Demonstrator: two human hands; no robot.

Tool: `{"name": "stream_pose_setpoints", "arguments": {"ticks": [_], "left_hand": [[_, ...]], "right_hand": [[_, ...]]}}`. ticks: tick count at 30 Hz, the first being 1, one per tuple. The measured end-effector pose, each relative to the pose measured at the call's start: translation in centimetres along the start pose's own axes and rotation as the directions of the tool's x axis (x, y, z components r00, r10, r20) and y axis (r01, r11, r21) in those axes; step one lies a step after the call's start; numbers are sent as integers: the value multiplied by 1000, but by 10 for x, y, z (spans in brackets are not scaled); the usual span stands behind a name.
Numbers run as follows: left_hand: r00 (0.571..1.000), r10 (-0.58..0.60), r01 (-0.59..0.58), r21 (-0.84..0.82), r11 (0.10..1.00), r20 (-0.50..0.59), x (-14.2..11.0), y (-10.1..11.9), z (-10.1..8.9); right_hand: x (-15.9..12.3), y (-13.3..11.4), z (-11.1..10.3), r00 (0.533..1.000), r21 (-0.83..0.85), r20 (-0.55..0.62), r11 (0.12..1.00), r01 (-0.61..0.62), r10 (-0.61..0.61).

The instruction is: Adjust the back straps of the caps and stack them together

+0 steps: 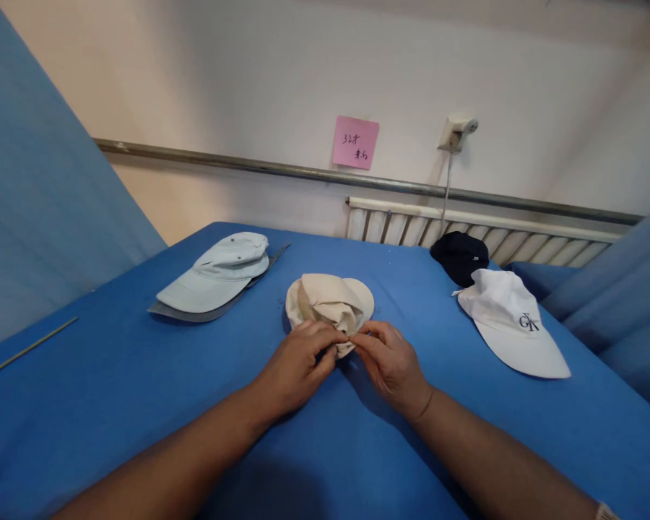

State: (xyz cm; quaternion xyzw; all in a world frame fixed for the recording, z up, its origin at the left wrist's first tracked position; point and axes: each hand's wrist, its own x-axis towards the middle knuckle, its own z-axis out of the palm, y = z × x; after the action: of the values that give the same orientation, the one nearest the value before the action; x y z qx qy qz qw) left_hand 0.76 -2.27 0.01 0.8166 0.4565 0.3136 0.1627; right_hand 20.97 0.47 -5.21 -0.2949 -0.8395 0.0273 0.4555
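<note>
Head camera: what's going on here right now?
The person's left hand and right hand pinch the near edge of a beige cap, almost meeting there. The cap lies on a blue surface. To its left, a pale cap rests on a grey cap; to its right lie a white cap and a dark cap.

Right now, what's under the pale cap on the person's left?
A grey brim and edge, apparently another cap's, stick out beneath the pale cap; whatever else lies under is covered.
</note>
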Motion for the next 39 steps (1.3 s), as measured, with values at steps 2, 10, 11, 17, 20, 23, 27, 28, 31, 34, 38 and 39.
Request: {"name": "stream_pose_setpoints", "arguments": {"ticks": [2, 10, 11, 17, 20, 23, 27, 28, 31, 34, 38, 39], "left_hand": [[997, -75, 75, -40, 996, 1, 1, -2, 1], [986, -82, 95, -89, 991, 143, 5, -2, 1], [985, -77, 93, -96, 991, 156, 6, -2, 2], [983, -61, 81, -112, 990, 172, 6, 1, 6], [986, -61, 74, -80, 994, 153, 5, 2, 10], [992, -66, 65, 11, 998, 107, 3, 3, 14], [996, -53, 46, 90, 995, 75, 1, 3, 16], [997, -50, 43, 99, 994, 67, 1, 2, 16], [998, -61, 59, 72, 996, 26, 2, 0, 13], [994, -110, 109, -48, 993, -13, 2, -2, 11], [979, -206, 201, -263, 944, 8, 3, -3, 12], [975, -222, 218, -304, 928, 21, 3, -2, 13]], "right_hand": [[2, -1, -2, 1000, -32, 26, 999, -16, 17], [6, 4, -2, 986, 71, 154, 995, -72, 61], [6, 4, -1, 986, 76, 154, 994, -75, 62], [8, -1, 3, 989, 39, 121, 995, -94, 89], [7, -1, 7, 984, 13, 112, 990, -143, 141], [6, 2, 10, 973, 1, 137, 983, -186, 184], [5, 5, 9, 972, 62, 157, 981, -185, 173], [5, 5, 7, 975, 100, 158, 980, -175, 158], [6, 4, -2, 979, 205, 177, 969, -136, 100], [9, 3, -8, 985, 238, 156, 965, -108, 72], [11, 1, -7, 985, 271, 127, 951, -149, 118], [11, 1, -5, 982, 286, 129, 943, -173, 141]]}}
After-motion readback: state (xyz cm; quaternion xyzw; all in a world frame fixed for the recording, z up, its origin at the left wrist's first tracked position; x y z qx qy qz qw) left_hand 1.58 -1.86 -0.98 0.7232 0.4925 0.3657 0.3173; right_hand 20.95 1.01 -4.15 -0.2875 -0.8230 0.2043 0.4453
